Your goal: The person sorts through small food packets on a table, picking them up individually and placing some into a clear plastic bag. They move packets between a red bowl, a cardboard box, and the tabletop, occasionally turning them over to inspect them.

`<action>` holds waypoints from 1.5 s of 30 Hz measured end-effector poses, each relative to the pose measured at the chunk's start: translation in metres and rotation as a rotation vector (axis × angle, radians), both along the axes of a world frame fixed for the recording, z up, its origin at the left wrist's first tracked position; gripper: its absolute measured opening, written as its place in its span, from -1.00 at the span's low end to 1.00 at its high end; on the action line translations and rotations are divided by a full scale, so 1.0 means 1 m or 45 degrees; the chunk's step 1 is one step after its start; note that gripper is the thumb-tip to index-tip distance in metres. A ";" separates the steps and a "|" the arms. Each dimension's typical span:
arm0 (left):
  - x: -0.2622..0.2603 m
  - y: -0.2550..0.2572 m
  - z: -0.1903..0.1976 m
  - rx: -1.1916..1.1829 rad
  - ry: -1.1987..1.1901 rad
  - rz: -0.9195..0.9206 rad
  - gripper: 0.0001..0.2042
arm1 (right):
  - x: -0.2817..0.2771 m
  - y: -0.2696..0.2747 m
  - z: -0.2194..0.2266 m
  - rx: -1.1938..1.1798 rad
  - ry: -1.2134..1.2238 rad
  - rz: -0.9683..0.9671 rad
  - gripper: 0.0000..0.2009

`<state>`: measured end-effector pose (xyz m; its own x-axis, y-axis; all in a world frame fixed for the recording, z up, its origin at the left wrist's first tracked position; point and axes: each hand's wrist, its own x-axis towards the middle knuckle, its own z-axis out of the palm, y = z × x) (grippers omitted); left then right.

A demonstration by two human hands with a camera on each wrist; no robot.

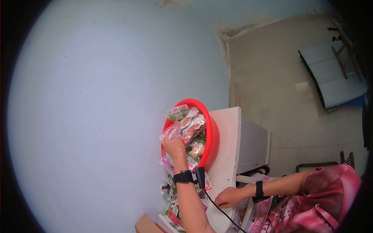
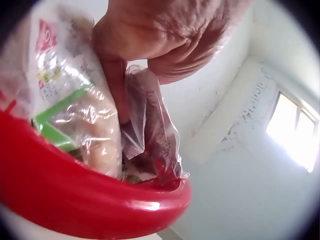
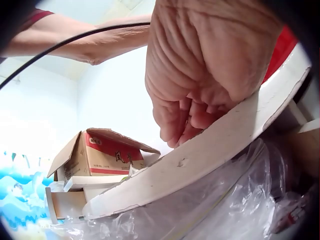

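A red plastic basin (image 1: 211, 141) stands on a white tabletop, heaped with small sealed food packets (image 1: 193, 122). My left hand (image 1: 174, 146) reaches over the wall-side rim and grips a clear plastic packet (image 2: 150, 120) between thumb and fingers. Beside it in the left wrist view, a packet with pale contents and green print (image 2: 95, 125) leans against the rim. My right hand (image 1: 230, 197) rests at the tabletop's front edge (image 3: 185, 162), fingers loosely curled, with nothing seen in them.
More packets (image 1: 173, 206) lie on the tabletop nearer my body. A cardboard box (image 3: 110, 152) stands at the table's end. Clear plastic bags (image 3: 215, 215) sit below the edge. A black cable (image 1: 221, 209) hangs from the left wrist. The wall (image 1: 97, 116) borders the basin.
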<state>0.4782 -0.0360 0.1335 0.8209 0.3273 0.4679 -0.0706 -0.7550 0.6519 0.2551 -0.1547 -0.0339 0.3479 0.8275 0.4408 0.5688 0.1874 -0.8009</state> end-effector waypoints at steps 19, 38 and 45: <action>-0.345 -0.005 0.006 -0.407 -0.125 0.071 -0.74 | 0.003 -0.015 0.016 0.046 0.034 -0.046 -0.91; -0.547 -0.018 -0.158 -0.336 0.024 0.811 -0.85 | -0.008 -0.008 0.033 -0.109 -0.021 -0.195 -0.87; -0.539 -0.018 -0.158 -0.204 0.082 0.814 -0.86 | -0.013 -0.006 0.035 -0.109 0.026 -0.208 -0.87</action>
